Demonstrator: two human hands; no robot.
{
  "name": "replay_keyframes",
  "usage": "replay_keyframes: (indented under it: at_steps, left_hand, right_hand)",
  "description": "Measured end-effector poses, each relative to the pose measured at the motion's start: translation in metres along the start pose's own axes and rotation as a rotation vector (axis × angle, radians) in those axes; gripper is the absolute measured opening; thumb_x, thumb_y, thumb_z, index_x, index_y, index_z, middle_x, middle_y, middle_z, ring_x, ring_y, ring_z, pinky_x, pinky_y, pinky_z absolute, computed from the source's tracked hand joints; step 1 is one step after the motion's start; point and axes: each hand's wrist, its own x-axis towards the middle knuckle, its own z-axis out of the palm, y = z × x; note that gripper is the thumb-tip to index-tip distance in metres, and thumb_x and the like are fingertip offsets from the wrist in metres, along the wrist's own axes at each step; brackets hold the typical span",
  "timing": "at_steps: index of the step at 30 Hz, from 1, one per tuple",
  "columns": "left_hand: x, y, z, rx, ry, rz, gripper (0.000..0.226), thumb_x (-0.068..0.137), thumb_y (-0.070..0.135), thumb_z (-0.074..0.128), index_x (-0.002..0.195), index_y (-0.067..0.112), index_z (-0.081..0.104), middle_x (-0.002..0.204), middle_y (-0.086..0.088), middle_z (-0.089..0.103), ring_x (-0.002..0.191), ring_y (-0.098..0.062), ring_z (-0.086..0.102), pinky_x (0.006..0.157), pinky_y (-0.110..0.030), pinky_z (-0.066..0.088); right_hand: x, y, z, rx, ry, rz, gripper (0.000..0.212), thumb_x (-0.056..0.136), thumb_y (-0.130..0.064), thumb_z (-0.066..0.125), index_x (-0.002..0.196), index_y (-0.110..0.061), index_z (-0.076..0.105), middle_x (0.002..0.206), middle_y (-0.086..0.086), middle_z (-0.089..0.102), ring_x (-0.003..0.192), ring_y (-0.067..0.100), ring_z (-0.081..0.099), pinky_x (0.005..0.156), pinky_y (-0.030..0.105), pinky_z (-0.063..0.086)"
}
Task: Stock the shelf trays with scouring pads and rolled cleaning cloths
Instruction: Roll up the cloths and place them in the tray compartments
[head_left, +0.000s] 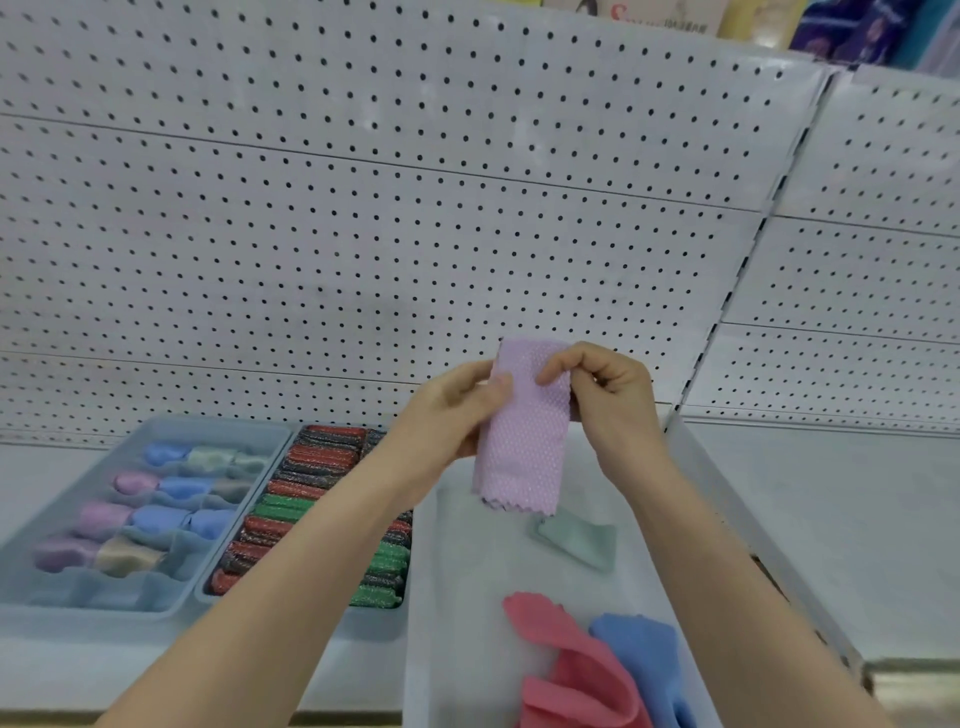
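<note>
From the head camera I see both hands held up in front of the white board with holes (363, 208). Between them is a light purple cloth (524, 441). It is folded into a long strip. Its long side runs up and down and leans a little to the left at the bottom. The top end points up at the board. The bottom end has a zigzag edge and hangs loose over the white bin (467, 571).

The left hand (457, 410) pinches the left edge of the cloth near the top, with the thumb on the front. The right hand (608, 395) has curled fingers and pinches the top right edge.

In the white bin lie a green cloth (576, 540), a red cloth (566, 665) and a blue cloth (644, 654), all loose and flat.

To the left, on the shelf, I see a grey tray (208, 423) with rolled cloths (161, 488) lying in rows. Just beside it, a second tray holds red, green and dark scouring pads (322, 499), packed tight.
</note>
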Motion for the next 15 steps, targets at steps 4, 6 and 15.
replay_keyframes:
  at_steps: [4,6,15]
  left_hand:
    - [-0.003,-0.021,0.001,0.089,0.008,-0.031,0.033,0.092,0.009,0.061,0.126,0.011,0.059,0.106,-0.009,0.074,0.091,-0.018,0.071,0.072,-0.028,0.059]
    - [-0.003,-0.025,-0.001,0.078,0.052,-0.043,0.032,0.092,0.008,0.062,0.124,0.01,0.058,0.103,-0.008,0.075,0.089,-0.018,0.072,0.067,-0.027,0.057]
    - [-0.008,-0.036,-0.011,0.303,0.329,-0.097,0.029,0.097,0.036,0.054,0.101,0.011,0.067,0.098,-0.009,0.071,0.08,-0.016,0.069,0.08,-0.031,0.057]
  right_hand:
    - [-0.001,0.01,0.001,0.027,0.062,0.152,0.041,0.097,0.001,0.038,0.089,-0.022,0.072,0.082,-0.005,0.07,0.067,0.013,0.065,0.059,0.031,0.054]
    - [-0.003,0.014,-0.001,0.164,0.005,0.32,0.026,0.101,-0.017,0.042,0.114,-0.027,0.062,0.092,0.001,0.072,0.074,0.018,0.07,0.066,0.034,0.057]
    - [-0.016,0.021,-0.004,0.141,0.057,0.277,0.016,0.083,0.0,0.071,0.098,-0.003,0.067,0.087,0.007,0.074,0.078,0.017,0.066,0.076,0.027,0.053]
